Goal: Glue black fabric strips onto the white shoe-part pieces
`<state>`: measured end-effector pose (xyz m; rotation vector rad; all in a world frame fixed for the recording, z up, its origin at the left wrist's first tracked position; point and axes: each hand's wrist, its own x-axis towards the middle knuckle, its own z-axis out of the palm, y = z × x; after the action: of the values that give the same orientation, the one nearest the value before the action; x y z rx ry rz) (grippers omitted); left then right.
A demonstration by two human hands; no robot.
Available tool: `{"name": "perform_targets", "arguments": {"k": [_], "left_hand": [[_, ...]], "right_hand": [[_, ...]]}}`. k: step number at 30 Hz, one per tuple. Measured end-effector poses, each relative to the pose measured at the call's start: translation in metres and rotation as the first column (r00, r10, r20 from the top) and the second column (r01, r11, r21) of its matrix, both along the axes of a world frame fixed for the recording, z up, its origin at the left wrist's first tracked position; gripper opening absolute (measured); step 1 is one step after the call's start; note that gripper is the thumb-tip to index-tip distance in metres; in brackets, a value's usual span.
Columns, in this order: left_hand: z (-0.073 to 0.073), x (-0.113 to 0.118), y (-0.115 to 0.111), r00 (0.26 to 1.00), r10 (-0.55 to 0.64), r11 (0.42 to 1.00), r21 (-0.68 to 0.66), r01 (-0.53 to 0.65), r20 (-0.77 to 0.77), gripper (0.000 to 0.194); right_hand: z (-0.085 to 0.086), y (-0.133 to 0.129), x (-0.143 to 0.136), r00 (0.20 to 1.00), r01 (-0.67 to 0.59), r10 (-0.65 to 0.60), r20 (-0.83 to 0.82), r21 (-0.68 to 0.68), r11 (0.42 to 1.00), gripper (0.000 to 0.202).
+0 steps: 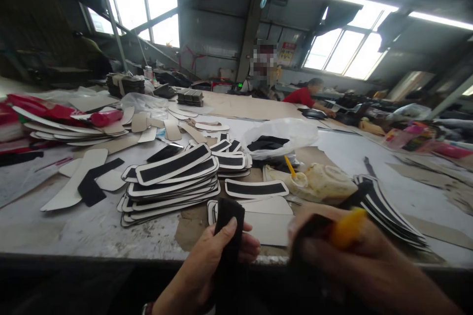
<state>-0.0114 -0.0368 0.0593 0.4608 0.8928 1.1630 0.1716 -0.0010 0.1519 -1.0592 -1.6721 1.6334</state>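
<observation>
Near the table's front edge, my left hand (207, 261) grips a black strip (231, 221) between thumb and fingers, the strip upright and running down out of view. To its right my right hand (343, 256), smeared by motion, is closed around a yellow-handled tool (349, 228); the tool's working end cannot be made out. Something black also shows inside that hand. Just beyond my left hand lie pale flat pieces (268, 221) and one curved white-edged piece (256, 188) with a black inset. A stack of similar pieces (170, 187) stands to the left.
A stained, yellowish glue container (325, 182) with a yellow stick (290, 166) stands past my right hand. Behind is a plastic bag (284, 133) with black pieces. Fanned pieces (391, 211) lie right, loose cut shapes (96, 177) left. A person in red (301, 96) leans over the far table.
</observation>
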Motion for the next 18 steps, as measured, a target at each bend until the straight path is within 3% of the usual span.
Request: {"name": "perform_targets", "arguments": {"k": [2,5,7,10,14,18], "left_hand": [[0.003,0.004,0.001,0.999,0.009,1.0,-0.027,-0.008,0.036,0.029],[0.006,0.009,0.002,0.997,0.001,0.998,-0.067,0.005,0.079,0.031],[0.008,0.011,0.005,0.992,-0.049,0.995,-0.078,0.059,0.118,0.034],[0.01,0.013,0.009,0.99,-0.094,0.991,-0.088,0.103,0.101,0.044],[0.006,0.016,0.014,0.993,-0.099,0.983,-0.159,0.089,-0.061,0.056],[-0.001,0.02,0.016,0.994,-0.091,0.987,-0.136,0.082,-0.06,0.048]], "right_hand": [[-0.009,0.012,-0.021,0.992,-0.121,0.117,0.046,0.098,0.988,0.02],[-0.037,0.03,-0.037,0.985,-0.074,0.012,0.173,0.359,0.93,0.022],[-0.055,0.038,-0.038,0.966,-0.062,-0.064,0.251,0.463,0.884,0.021],[-0.073,0.043,-0.034,0.942,-0.055,-0.124,0.313,0.507,0.86,0.021],[-0.082,0.046,-0.032,0.928,-0.023,-0.18,0.325,0.534,0.845,0.019],[-0.091,0.051,-0.031,0.936,0.03,-0.205,0.288,0.511,0.859,0.02]]}}
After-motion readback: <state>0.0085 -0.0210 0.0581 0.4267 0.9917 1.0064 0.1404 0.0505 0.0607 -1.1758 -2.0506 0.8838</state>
